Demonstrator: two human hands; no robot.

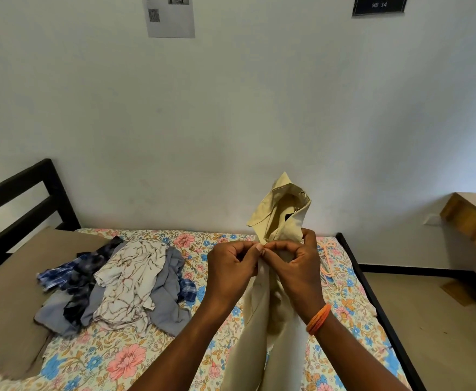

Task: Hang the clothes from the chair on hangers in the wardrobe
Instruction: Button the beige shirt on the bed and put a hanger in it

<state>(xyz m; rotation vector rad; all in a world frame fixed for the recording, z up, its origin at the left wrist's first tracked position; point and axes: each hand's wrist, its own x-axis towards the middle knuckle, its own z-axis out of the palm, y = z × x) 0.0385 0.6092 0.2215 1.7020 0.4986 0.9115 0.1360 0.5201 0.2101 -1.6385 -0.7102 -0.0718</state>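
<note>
Head view: both forearms reach forward over a bed; a cream garment is held up between the two hands
Left hand (232, 266): fingers curled, thumb and forefinger pinching the front edge of the cream garment (279, 221); its fingertips meet those of the other hand
Right hand (296, 263): also curled round the same cloth, pinching it just beside the left; an orange thread band (318, 318) circles that wrist
Cream garment: upper part stands above the hands with a collar flap folded out and a hanger's metal hook (304, 196) showing at its top; the rest hangs down between the arms to the bottom edge of the frame
Bed (124, 359): floral sheet in pink, blue and orange; black frame along the right side and a black headboard (28, 190) at the left; a plain brown cover (8, 289) lies over the left part
Pile of clothes (124, 280): on the sheet, left of the hands; a white patterned piece on top, grey and blue checked pieces beneath
Pink hanger (328, 256): lying on the sheet just right of the right hand, partly hidden
Surface: a wooden table (474, 213) at the far right, against the wall
Floor (440, 328): beige, right of the bed
Wall (231, 108): pale, plain; a printed sheet (170, 15) and a dark sign (379, 5) near the top
</note>
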